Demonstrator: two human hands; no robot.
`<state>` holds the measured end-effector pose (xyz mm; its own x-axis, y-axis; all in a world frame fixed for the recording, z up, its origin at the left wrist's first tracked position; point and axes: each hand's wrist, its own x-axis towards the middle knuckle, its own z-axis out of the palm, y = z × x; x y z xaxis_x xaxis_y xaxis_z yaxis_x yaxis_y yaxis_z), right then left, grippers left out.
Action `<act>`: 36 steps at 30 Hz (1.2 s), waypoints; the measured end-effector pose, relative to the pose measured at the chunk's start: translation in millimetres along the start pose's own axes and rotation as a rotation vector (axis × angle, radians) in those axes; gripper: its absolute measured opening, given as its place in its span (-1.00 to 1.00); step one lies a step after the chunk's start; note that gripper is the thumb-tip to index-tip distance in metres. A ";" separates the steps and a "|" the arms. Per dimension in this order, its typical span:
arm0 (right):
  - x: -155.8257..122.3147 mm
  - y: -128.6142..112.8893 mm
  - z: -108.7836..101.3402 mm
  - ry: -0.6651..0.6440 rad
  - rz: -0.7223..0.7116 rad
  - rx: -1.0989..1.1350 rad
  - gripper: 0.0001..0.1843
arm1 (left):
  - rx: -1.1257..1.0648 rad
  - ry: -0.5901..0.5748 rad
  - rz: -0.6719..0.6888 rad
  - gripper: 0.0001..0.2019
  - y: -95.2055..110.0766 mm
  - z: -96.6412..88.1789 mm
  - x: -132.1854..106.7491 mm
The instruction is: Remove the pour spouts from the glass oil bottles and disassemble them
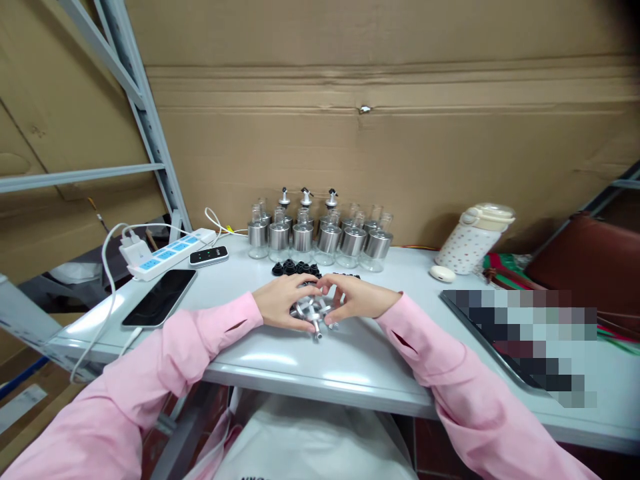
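Cupped around a small pile of silver metal spout parts (316, 311) on the table are both of my hands. My left hand (285, 300) lies at the pile's left side, fingers spread and thumb apart. At the right side, my right hand (357, 297) curves over the parts with its thumb away from the fingers. The fingertips of the two hands nearly meet above the pile and hide part of it. Just behind sit several black stoppers (295, 268). Farther back stand rows of glass bottles with metal sleeves (303, 237); three at the rear carry pourer spouts (306, 197).
To the left lie a black phone (160, 299), a small black-and-white device (209, 256) and a power strip (175, 253) with white cables. On the right are a dotted flask (473, 240), a white oval case (443, 273), a blurred-out tablet (520, 340) and a brown bag (590, 267).
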<state>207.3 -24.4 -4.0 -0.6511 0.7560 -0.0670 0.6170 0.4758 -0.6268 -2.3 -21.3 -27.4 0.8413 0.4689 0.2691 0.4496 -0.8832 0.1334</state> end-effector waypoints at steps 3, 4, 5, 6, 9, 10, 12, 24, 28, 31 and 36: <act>-2.0 3.4 -4.0 0.000 -0.003 -0.003 -0.39 | 0.013 0.006 -0.009 -0.38 -0.1 -0.2 -0.2; -2.3 4.9 -4.9 -0.002 -0.008 0.009 -0.39 | 0.017 0.004 -0.016 -0.39 -0.1 -0.3 -0.3; -2.4 6.4 -5.4 -0.007 -0.013 0.027 -0.39 | 0.018 0.001 -0.021 -0.39 -0.2 -0.2 -0.3; -2.4 7.6 -5.7 -0.012 -0.016 0.050 -0.39 | 0.018 -0.003 -0.024 -0.40 -0.2 -0.2 -0.4; -1.9 9.7 -5.0 -0.032 -0.014 0.121 -0.40 | 0.014 -0.006 -0.018 -0.41 -0.4 0.2 -0.3; -1.9 9.8 -4.6 -0.038 -0.012 0.139 -0.41 | 0.013 -0.002 -0.015 -0.41 -0.5 0.4 -0.3; -1.9 9.4 -4.0 -0.046 -0.009 0.171 -0.42 | 0.015 0.007 -0.007 -0.41 -1.1 1.0 -0.2; 2.1 8.0 3.0 -0.026 -0.018 0.180 -0.53 | -0.001 0.005 0.025 -0.46 -2.4 3.2 -0.4; 1.9 7.0 3.7 -0.053 -0.008 0.176 -0.53 | -0.025 0.006 0.037 -0.49 -2.1 2.5 -0.2; -1.8 5.8 -1.6 -0.040 -0.023 0.129 -0.50 | -0.021 0.007 0.030 -0.47 -1.2 1.6 -0.7; -5.3 -0.5 -28.0 0.278 -0.104 0.103 -0.63 | -0.016 0.026 0.009 -0.47 0.3 -2.3 -1.2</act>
<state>222.8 -16.0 18.4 -0.5541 0.8061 0.2078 0.4960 0.5202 -0.6953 -3.8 -22.2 -25.4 0.8371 0.4608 0.2949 0.4372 -0.8875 0.1456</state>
